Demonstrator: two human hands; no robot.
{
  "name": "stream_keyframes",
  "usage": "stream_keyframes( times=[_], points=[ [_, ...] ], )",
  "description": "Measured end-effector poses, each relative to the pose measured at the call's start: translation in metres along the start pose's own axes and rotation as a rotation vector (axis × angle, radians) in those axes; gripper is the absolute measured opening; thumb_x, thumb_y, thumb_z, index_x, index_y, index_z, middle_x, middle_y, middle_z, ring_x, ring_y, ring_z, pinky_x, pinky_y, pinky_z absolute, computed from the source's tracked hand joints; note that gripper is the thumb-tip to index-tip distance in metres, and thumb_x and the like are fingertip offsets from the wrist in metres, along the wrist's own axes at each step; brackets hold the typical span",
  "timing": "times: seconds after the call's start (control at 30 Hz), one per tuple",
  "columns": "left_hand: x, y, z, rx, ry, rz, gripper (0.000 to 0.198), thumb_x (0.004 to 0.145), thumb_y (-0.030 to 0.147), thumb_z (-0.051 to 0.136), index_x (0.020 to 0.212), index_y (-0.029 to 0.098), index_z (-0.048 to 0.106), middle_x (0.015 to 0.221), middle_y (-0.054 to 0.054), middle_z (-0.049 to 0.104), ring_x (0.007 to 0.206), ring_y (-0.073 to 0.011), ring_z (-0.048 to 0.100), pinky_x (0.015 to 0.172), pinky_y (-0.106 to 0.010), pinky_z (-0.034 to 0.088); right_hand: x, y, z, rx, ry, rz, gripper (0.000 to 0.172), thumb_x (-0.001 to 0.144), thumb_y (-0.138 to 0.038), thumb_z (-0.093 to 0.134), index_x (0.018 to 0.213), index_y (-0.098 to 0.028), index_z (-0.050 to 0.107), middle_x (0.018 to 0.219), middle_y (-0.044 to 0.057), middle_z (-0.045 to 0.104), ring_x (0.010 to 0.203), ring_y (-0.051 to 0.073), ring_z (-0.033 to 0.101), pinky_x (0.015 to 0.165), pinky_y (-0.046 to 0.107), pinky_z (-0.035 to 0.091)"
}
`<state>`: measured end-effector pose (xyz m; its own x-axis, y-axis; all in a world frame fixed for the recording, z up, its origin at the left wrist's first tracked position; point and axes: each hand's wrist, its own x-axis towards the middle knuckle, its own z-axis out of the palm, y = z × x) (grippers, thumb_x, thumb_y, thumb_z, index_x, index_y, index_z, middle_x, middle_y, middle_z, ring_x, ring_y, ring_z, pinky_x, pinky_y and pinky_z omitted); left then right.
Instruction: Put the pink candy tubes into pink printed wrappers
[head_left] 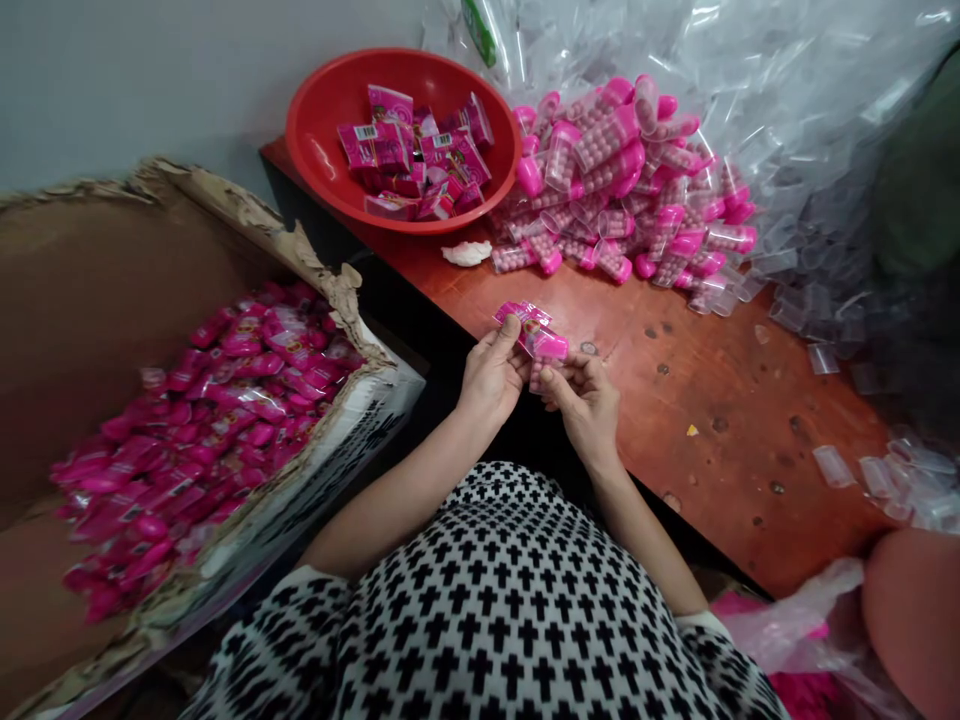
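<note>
My left hand (495, 370) pinches a small printed pink packet (517, 317) between thumb and fingers, just over the near edge of the table. Close against it, my right hand (589, 402) grips a clear candy tube (541, 374) with a pink cap (552, 346) and small pink balls inside. The capped end points up toward the packet, and the two overlap. Whether the tube touches the packet or sits partly in it, I cannot tell. Beyond my hands lies a heap of similar filled tubes (600, 150).
A red bowl (315, 165) with pink packets stands at the back left of the wooden table (675, 400). To my left, a torn cardboard box (82, 270) holds many wrapped pink pieces. Clear empty tubes (900, 475) lie at right. A crumpled white scrap (466, 253) rests near the bowl.
</note>
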<state>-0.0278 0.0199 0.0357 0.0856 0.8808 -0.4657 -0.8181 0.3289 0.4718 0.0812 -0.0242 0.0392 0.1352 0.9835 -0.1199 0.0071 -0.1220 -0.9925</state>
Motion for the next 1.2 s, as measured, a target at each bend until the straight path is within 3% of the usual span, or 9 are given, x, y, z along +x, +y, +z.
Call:
stream_keyframes(
  times=[0.1, 0.17, 0.3, 0.57, 0.73, 0.8, 0.97, 1.2],
  points=[
    [0.0, 0.0, 0.001, 0.051, -0.058, -0.014, 0.037, 0.068, 0.046, 0.078, 0.079, 0.014, 0.062, 0.068, -0.001, 0.066, 0.057, -0.0103, 0.062, 0.054, -0.021, 0.047, 0.002, 0.006, -0.003, -0.048, 0.017, -0.047, 0.031, 0.078, -0.038, 0.072, 0.101, -0.023, 0.058, 0.085, 0.0, 0.072, 0.069, 0.014, 0.069, 0.059, 0.025, 0.056],
    [-0.001, 0.0, 0.002, 0.091, -0.077, -0.028, 0.035, 0.065, 0.039, 0.082, 0.078, 0.013, 0.062, 0.067, -0.001, 0.066, 0.055, -0.0093, 0.06, 0.054, -0.021, 0.047, 0.003, 0.011, -0.005, -0.102, 0.033, -0.091, 0.036, 0.078, -0.038, 0.071, 0.107, -0.024, 0.056, 0.086, 0.001, 0.071, 0.073, 0.015, 0.069, 0.061, 0.027, 0.056],
    [0.001, -0.001, 0.004, 0.138, -0.06, -0.059, 0.032, 0.06, 0.029, 0.085, 0.069, 0.012, 0.059, 0.058, 0.001, 0.061, 0.048, -0.0072, 0.054, 0.047, -0.019, 0.042, 0.004, 0.018, -0.007, -0.146, 0.035, -0.159, 0.047, 0.076, -0.036, 0.073, 0.114, -0.027, 0.047, 0.078, -0.004, 0.069, 0.066, 0.013, 0.066, 0.057, 0.024, 0.053],
    [0.009, 0.01, -0.001, 0.213, -0.188, -0.106, 0.035, 0.057, 0.033, 0.087, 0.064, 0.01, 0.062, 0.054, -0.001, 0.059, 0.045, -0.0089, 0.053, 0.045, -0.021, 0.042, 0.011, 0.003, -0.005, 0.123, -0.1, 0.038, 0.057, 0.069, -0.038, 0.078, 0.108, -0.027, 0.039, 0.061, -0.012, 0.06, 0.044, 0.009, 0.056, 0.04, 0.019, 0.043],
    [0.013, 0.019, -0.003, 0.374, -0.284, -0.125, 0.033, 0.059, 0.035, 0.085, 0.065, 0.008, 0.067, 0.056, -0.005, 0.063, 0.049, -0.012, 0.058, 0.048, -0.023, 0.045, 0.012, 0.006, -0.008, 0.024, -0.098, -0.072, 0.057, 0.071, -0.037, 0.077, 0.113, -0.027, 0.039, 0.068, -0.008, 0.064, 0.055, 0.012, 0.063, 0.048, 0.022, 0.048],
    [0.013, 0.018, -0.003, 0.4, -0.281, -0.11, 0.033, 0.058, 0.035, 0.085, 0.066, 0.009, 0.068, 0.057, -0.006, 0.064, 0.051, -0.0132, 0.06, 0.05, -0.023, 0.047, 0.013, 0.007, -0.009, -0.025, -0.089, -0.106, 0.057, 0.072, -0.037, 0.077, 0.114, -0.028, 0.04, 0.07, -0.007, 0.065, 0.057, 0.012, 0.064, 0.05, 0.023, 0.048],
    [0.01, 0.011, 0.002, 0.322, -0.194, -0.049, 0.038, 0.053, 0.039, 0.087, 0.067, 0.01, 0.067, 0.057, -0.003, 0.063, 0.049, -0.0103, 0.056, 0.048, -0.022, 0.046, 0.017, 0.002, -0.008, 0.086, -0.117, -0.018, 0.06, 0.072, -0.039, 0.076, 0.115, -0.029, 0.036, 0.062, -0.012, 0.059, 0.045, 0.01, 0.057, 0.043, 0.022, 0.045],
    [0.005, 0.012, 0.001, 0.412, -0.22, -0.095, 0.033, 0.056, 0.034, 0.086, 0.068, 0.007, 0.069, 0.062, -0.006, 0.066, 0.051, -0.0098, 0.056, 0.048, -0.021, 0.043, 0.019, 0.003, -0.009, -0.028, -0.107, -0.125, 0.057, 0.075, -0.035, 0.075, 0.119, -0.03, 0.038, 0.069, -0.008, 0.063, 0.054, 0.012, 0.06, 0.052, 0.026, 0.049]
  ],
)
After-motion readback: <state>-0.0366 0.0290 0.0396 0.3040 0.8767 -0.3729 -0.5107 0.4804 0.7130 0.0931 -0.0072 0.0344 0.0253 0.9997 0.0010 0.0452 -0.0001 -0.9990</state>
